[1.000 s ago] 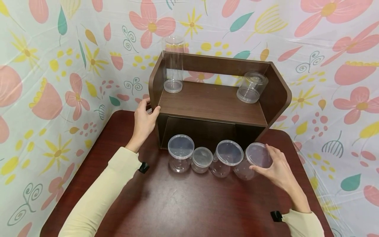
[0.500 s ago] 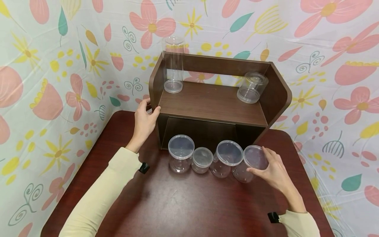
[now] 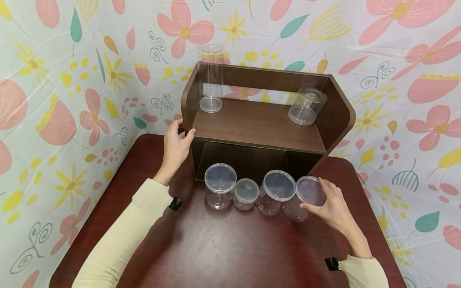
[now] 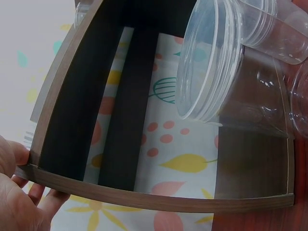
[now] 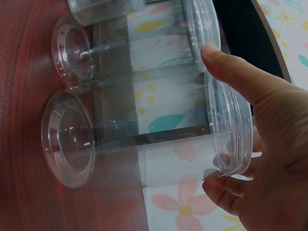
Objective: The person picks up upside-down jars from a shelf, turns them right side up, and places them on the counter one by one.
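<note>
My left hand (image 3: 176,146) grips the left side of a dark brown wooden shelf (image 3: 252,124), thumb at the front edge and fingers behind the panel. Close up, the left wrist view shows those fingers (image 4: 53,199) around the shelf's edge. With my right hand (image 3: 335,206) I hold a clear lidded jar (image 3: 296,211) by its lid, thumb on one side and fingers on the other. In the right wrist view this jar (image 5: 115,166) stands upright on the table, beside another clear jar (image 5: 72,55). It is the rightmost in a row of several jars before the shelf.
In the row also stand a wide-lidded jar (image 3: 220,180), a small jar (image 3: 246,192) and another tall jar (image 3: 279,186). On the shelf's upper board are a tall clear cylinder (image 3: 211,80) and a shorter clear jar (image 3: 306,108). Flowered cloth (image 3: 108,80) hangs behind the red-brown table (image 3: 230,248).
My right hand has shifted the rightmost jar slightly left and toward me, up against its neighbour. Over the last half second it has stayed still. The left hand has not moved.
</note>
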### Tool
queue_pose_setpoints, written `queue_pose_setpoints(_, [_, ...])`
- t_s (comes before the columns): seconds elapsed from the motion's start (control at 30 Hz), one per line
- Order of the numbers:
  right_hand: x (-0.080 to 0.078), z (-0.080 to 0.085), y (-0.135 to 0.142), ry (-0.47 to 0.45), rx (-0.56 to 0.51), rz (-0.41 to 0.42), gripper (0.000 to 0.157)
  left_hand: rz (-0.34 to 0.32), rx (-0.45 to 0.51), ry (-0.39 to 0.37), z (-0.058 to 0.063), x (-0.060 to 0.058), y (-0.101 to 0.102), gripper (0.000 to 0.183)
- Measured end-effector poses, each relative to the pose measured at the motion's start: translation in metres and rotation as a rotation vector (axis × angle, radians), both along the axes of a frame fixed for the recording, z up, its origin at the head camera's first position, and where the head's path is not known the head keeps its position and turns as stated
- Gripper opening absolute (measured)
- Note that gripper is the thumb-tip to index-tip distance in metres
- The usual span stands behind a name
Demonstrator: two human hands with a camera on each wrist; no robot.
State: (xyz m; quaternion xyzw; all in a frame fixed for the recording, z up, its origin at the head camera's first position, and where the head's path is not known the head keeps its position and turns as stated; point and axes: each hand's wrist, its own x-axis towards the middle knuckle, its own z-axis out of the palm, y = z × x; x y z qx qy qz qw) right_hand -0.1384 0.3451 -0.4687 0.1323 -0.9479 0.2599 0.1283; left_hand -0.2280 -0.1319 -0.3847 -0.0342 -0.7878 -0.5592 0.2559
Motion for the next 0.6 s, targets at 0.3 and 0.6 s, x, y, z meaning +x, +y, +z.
queue_pose_setpoints(0.3, [0.002, 0.004, -0.002, 0.006, -0.031, -0.003, 0.113, -0.003, 0.014, 0.007, 0.000, 0.000, 0.001, 0.036])
queue_pose_setpoints(0.6, [0.012, 0.043, -0.014, 0.040, -0.151, -0.087, 0.089, -0.002, 0.012, 0.002, 0.000, 0.000, 0.001, 0.037])
